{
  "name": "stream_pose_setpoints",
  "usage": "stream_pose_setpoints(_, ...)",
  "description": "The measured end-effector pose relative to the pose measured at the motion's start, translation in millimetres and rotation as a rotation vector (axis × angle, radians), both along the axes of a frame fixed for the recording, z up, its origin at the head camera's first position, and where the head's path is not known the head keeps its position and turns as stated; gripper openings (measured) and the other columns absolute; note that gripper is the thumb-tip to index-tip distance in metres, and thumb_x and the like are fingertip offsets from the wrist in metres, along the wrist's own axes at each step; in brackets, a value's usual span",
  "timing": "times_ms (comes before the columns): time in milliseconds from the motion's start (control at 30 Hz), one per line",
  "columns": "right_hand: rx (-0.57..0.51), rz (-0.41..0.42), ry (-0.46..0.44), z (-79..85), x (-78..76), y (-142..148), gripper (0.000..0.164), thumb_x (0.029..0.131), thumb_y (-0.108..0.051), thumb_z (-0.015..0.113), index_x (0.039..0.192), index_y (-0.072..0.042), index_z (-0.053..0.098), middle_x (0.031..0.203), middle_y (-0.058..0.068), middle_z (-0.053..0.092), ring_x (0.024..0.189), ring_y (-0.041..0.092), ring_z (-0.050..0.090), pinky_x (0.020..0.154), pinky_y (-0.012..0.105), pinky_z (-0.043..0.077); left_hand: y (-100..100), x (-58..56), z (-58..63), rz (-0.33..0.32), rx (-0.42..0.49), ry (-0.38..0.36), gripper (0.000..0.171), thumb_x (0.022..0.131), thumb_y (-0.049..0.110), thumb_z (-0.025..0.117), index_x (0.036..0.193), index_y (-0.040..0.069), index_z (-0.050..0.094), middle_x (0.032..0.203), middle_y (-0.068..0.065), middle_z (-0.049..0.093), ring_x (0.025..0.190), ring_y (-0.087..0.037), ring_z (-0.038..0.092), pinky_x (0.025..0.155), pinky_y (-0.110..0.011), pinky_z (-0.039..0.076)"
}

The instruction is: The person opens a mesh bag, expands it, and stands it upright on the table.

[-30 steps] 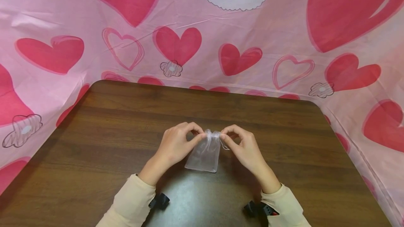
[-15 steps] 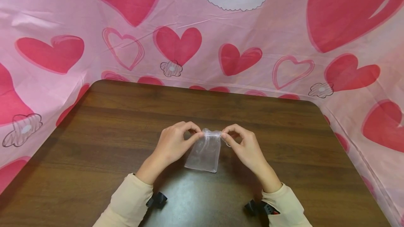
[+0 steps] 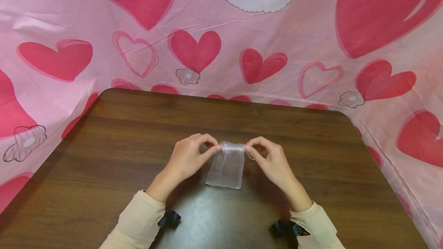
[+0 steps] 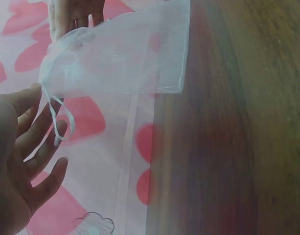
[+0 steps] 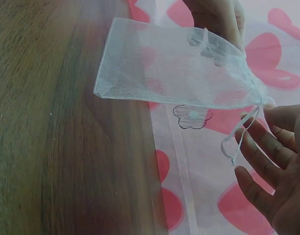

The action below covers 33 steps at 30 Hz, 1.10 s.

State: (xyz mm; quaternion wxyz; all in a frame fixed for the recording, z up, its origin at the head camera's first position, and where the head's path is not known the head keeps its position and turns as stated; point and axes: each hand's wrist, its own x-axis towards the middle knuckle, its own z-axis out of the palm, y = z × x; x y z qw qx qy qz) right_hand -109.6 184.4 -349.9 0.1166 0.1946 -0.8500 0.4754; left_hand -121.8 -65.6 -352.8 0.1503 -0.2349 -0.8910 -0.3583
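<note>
A sheer white organza drawstring bag (image 3: 226,168) hangs between my two hands over the middle of the table. My left hand (image 3: 190,155) pinches one top corner between thumb and index finger. At the opposite top corner, my right hand (image 3: 270,160) pinches the bag the same way. In the left wrist view a looped drawstring (image 4: 61,120) dangles beside the left fingers. Another drawstring loop (image 5: 233,139) hangs by the right fingers in the right wrist view. The gathered neck is stretched between the hands, and the bag body looks flat and see-through.
The dark wood table (image 3: 138,126) has rounded far corners. Behind it and along both sides hangs a pink cloth (image 3: 294,30) printed with red hearts. A black wrist camera (image 3: 169,219) sits at the left cuff, and another black camera (image 3: 280,228) at the right cuff.
My hands have drawn slightly apart, the left moving left and the right moving a little right. The bag's gathered neck has widened and flattened between them.
</note>
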Motion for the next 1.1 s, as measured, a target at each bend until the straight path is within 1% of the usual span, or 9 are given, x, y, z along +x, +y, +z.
stream_pose_setpoints(167, 0.010, -0.001, 0.012, -0.2, 0.0, 2.2, 0.007, 0.089, -0.007, 0.073, 0.092, -0.011, 0.069, 0.083, -0.004, 0.068, 0.075, 0.012, 0.062, 0.060, 0.027, 0.049, -2.0, 0.4, 0.4, 0.001, -0.016, 0.007, 0.008, 0.089, 0.033, 0.075, 0.090, 0.027, 0.071, 0.082, 0.014, 0.062, 0.066, -0.010, 0.053, 0.060, -0.030, 0.039)
stream_pose_setpoints(233, 0.017, 0.000, 0.019, -0.6, -0.3, 3.3, 0.007, 0.089, -0.006, 0.073, 0.092, -0.011, 0.069, 0.083, -0.005, 0.068, 0.074, 0.012, 0.062, 0.062, 0.027, 0.050, -2.7, 0.5, 0.5, 0.002, -0.024, 0.005, 0.007, 0.089, 0.032, 0.075, 0.090, 0.027, 0.071, 0.082, 0.014, 0.062, 0.065, -0.008, 0.050, 0.059, -0.030, 0.039)
stream_pose_setpoints(333, 0.025, 0.004, 0.029, -1.2, -1.0, 5.1, 0.006, 0.089, -0.006, 0.073, 0.092, -0.011, 0.069, 0.082, -0.006, 0.068, 0.074, 0.011, 0.061, 0.064, 0.028, 0.050, -3.2, 0.4, 1.1, -0.002, -0.032, -0.006, 0.007, 0.089, 0.032, 0.075, 0.090, 0.027, 0.071, 0.082, 0.014, 0.063, 0.064, -0.008, 0.048, 0.059, -0.029, 0.038)
stream_pose_setpoints(500, 0.036, 0.015, 0.042, -1.3, -2.1, 7.5, 0.007, 0.089, -0.005, 0.073, 0.091, -0.011, 0.069, 0.081, -0.006, 0.067, 0.073, 0.010, 0.061, 0.068, 0.030, 0.051, -3.8, -0.6, 2.4, -0.010, -0.042, -0.016, 0.008, 0.089, 0.033, 0.075, 0.090, 0.026, 0.071, 0.082, 0.014, 0.064, 0.064, -0.011, 0.051, 0.059, -0.030, 0.038)
stream_pose_setpoints(600, 0.048, 0.026, 0.046, -0.7, -2.5, 8.6, 0.008, 0.089, -0.004, 0.073, 0.091, -0.010, 0.069, 0.081, -0.006, 0.067, 0.073, 0.010, 0.061, 0.068, 0.031, 0.052, -4.7, -1.7, 2.4, -0.020, -0.054, -0.015, 0.008, 0.089, 0.034, 0.075, 0.091, 0.026, 0.071, 0.082, 0.014, 0.064, 0.064, -0.012, 0.053, 0.060, -0.030, 0.039)
stream_pose_setpoints(767, 0.087, 0.030, 0.037, 0.2, -3.5, 11.0, 0.008, 0.089, -0.006, 0.073, 0.092, -0.012, 0.069, 0.083, -0.007, 0.067, 0.072, 0.009, 0.060, 0.068, 0.029, 0.051, -6.7, -3.7, 2.7, -0.042, -0.075, -0.009, 0.009, 0.089, 0.034, 0.075, 0.091, 0.026, 0.071, 0.082, 0.014, 0.064, 0.068, -0.007, 0.055, 0.061, -0.030, 0.041)
stream_pose_setpoints(933, 0.146, 0.027, 0.030, 2.7, -4.1, 13.0, 0.008, 0.089, -0.010, 0.074, 0.091, -0.015, 0.068, 0.083, -0.009, 0.066, 0.072, 0.011, 0.060, 0.058, 0.027, 0.045, -8.4, -4.5, 5.1, -0.063, -0.094, -0.028, 0.010, 0.088, 0.035, 0.076, 0.092, 0.026, 0.072, 0.082, 0.015, 0.064, 0.073, -0.005, 0.058, 0.064, -0.030, 0.042)
stream_pose_setpoints(1000, 0.173, 0.029, 0.034, 3.8, -4.4, 13.8, 0.008, 0.089, -0.011, 0.074, 0.091, -0.017, 0.068, 0.083, -0.010, 0.066, 0.072, 0.011, 0.060, 0.055, 0.026, 0.043, -9.1, -4.9, 6.6, -0.073, -0.108, -0.040, 0.011, 0.087, 0.035, 0.076, 0.092, 0.026, 0.072, 0.082, 0.015, 0.064, 0.075, -0.006, 0.059, 0.065, -0.030, 0.043)
stream_pose_setpoints(1100, 0.208, 0.038, 0.041, 4.9, -5.5, 15.0, 0.008, 0.090, -0.013, 0.074, 0.090, -0.018, 0.068, 0.083, -0.011, 0.066, 0.072, 0.010, 0.059, 0.055, 0.026, 0.042, -10.5, -6.0, 8.3, -0.090, -0.123, -0.059, 0.011, 0.088, 0.035, 0.076, 0.093, 0.026, 0.072, 0.083, 0.016, 0.064, 0.078, -0.010, 0.062, 0.067, -0.031, 0.043)
